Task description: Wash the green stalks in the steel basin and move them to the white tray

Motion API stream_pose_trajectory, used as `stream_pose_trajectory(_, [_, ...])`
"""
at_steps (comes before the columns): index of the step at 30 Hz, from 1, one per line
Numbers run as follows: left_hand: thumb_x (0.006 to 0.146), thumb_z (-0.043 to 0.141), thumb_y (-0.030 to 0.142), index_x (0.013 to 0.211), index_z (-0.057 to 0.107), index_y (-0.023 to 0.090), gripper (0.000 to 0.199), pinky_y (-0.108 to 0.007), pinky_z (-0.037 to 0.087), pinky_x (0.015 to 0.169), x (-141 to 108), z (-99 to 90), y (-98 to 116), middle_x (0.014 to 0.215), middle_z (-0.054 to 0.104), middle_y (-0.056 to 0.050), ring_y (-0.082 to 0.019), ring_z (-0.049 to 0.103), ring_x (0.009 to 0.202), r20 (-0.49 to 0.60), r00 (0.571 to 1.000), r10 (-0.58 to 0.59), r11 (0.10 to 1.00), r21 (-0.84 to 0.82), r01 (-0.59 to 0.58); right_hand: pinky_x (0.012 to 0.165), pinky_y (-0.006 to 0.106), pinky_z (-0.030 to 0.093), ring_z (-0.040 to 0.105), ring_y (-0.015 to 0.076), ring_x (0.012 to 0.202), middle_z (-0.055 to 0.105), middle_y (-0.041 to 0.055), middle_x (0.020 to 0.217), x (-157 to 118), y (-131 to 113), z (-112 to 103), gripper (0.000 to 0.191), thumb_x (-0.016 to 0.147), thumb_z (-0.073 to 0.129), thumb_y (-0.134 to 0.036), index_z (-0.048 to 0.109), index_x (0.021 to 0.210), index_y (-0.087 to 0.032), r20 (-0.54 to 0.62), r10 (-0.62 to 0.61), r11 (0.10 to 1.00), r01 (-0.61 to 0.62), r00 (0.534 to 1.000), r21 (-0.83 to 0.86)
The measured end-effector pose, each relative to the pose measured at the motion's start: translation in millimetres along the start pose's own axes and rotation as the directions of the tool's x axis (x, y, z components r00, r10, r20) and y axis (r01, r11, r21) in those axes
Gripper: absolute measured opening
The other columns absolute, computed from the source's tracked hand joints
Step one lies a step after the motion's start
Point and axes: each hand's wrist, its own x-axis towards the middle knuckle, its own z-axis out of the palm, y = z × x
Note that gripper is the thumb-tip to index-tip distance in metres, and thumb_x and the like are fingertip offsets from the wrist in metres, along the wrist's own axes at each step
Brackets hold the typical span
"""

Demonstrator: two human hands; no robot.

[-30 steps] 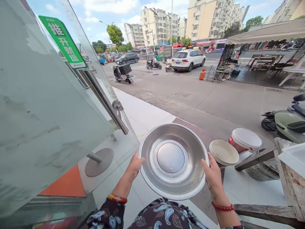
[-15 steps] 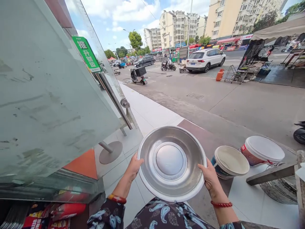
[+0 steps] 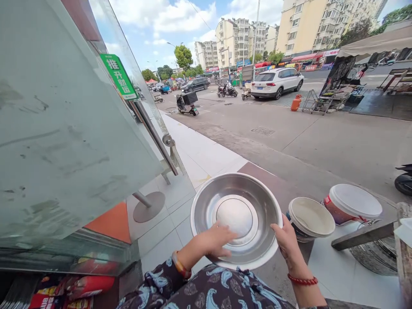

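Note:
A wide metal basin (image 3: 264, 206) is held in front of my body, its hollow side facing me. My right hand (image 3: 285, 238) grips its right rim, thumb inside and the other fingers hidden behind. Across the lower left of the basin reaches my left hand (image 3: 219, 241), fingers stretched out over the inner bottom. Whether those fingertips touch the metal I cannot tell. The basin looks bare inside apart from my hand.
On the left stands a glass door (image 3: 64, 141) with a metal handle and a green sign (image 3: 118, 76). Two buckets (image 3: 310, 218) (image 3: 355, 204) stand at the right, beside a wooden bar (image 3: 363, 236). Beyond are a scooter (image 3: 187, 103), an orange gas cylinder (image 3: 295, 103) and a white car (image 3: 277, 83).
My left hand has let go of the basin's left rim and moved right, over its inside. The basin has shifted slightly right; my right hand keeps its grip.

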Motion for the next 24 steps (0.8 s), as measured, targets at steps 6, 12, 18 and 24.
stream_pose_trajectory(6, [0.084,0.071,0.038,0.136,0.065,0.03,0.053,-0.056,0.015,0.126,-14.7,-21.5,-32.5,0.151,0.057,-0.012,-0.035,0.04,0.149,-0.329,0.93,-0.163,0.987,-0.062,0.151,0.072,0.031,0.052,0.066,0.0237,0.081,0.074,0.0077,0.095,-17.8,-4.6,-12.4,0.06,0.062,0.059,-0.034,0.069,0.118,-0.014,-0.123,0.002,1.0,-0.004,0.992,-0.016])
stream_pose_trajectory(12, [0.073,0.081,0.048,0.155,0.038,0.019,0.097,-0.053,0.031,0.12,-21.4,-45.7,-78.0,0.167,0.028,-0.023,-0.039,0.028,0.155,-0.601,0.561,-0.57,0.822,-0.428,0.376,0.073,0.032,0.054,0.069,0.0255,0.084,0.076,0.0105,0.102,-30.0,-5.5,-14.7,0.067,0.062,0.061,-0.033,0.067,0.125,-0.012,-0.145,0.044,0.999,-0.043,0.988,0.013])
stream_pose_trajectory(18, [0.064,0.084,0.044,0.134,0.056,0.018,0.079,-0.035,0.058,0.073,-21.6,-17.2,-74.1,0.113,0.073,-0.015,-0.027,0.072,0.091,-0.137,0.73,-0.67,0.389,-0.902,0.188,0.083,0.037,0.056,0.07,0.0286,0.095,0.075,0.0118,0.113,-30.3,9.1,-18.2,0.076,0.064,0.061,-0.033,0.061,0.137,-0.013,-0.141,0.029,0.999,-0.025,0.99,0.029])
stream_pose_trajectory(24, [0.053,0.067,0.016,0.11,0.062,0.015,0.057,-0.027,0.049,0.053,-9.0,-12.4,-59.0,0.064,0.064,0.002,-0.018,0.061,0.056,-0.159,0.709,-0.687,0.379,-0.911,0.163,0.116,0.051,0.041,0.054,0.0329,0.136,0.06,0.0151,0.146,-28.4,1.8,-29.6,0.069,0.081,0.055,-0.037,0.053,0.146,-0.015,-0.197,-0.279,0.936,0.221,0.94,-0.274])
